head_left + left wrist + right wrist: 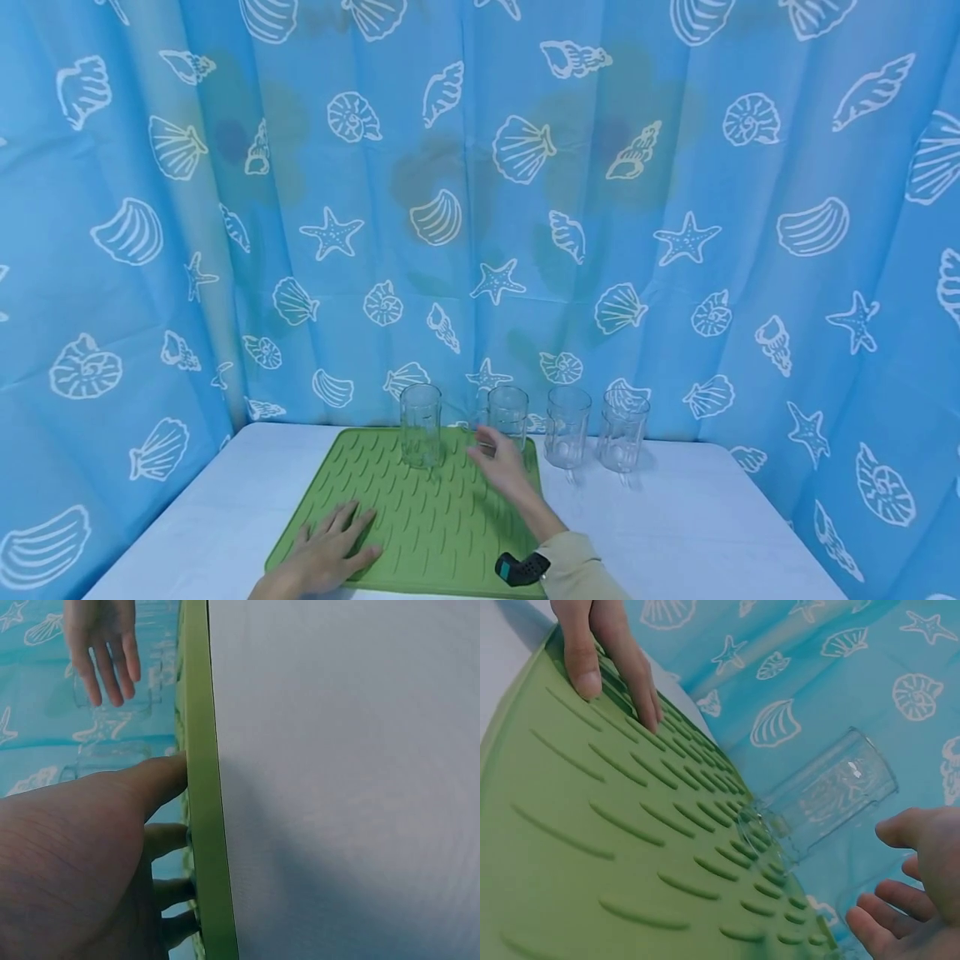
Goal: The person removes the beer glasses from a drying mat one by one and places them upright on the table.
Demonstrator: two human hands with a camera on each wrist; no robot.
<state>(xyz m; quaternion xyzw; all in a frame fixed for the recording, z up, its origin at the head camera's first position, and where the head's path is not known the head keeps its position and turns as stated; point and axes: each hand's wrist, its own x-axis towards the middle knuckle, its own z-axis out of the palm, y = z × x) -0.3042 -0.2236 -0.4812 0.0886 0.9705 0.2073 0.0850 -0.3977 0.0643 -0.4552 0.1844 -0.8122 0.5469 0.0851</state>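
Note:
A green ridged rubber mat (420,533) lies on the white table. My left hand (326,550) rests on its front left part with the fingers spread. On the mat's far part, a clear glass mug (421,425) stands upright; the right wrist view also shows this mug (829,791). My right hand (498,462) is over the mat's far right part, fingers loosely extended and holding nothing. Just beyond it is a second glass mug (510,408), partly covered by the hand in the head view. In the left wrist view, the right hand (105,645) shows straight fingers.
To the right of the mat, a third glass mug (567,429) and another glass mug (622,433) stand side by side on the white tablecloth (675,533). A blue curtain (465,208) with white shell prints hangs behind the table and along its sides.

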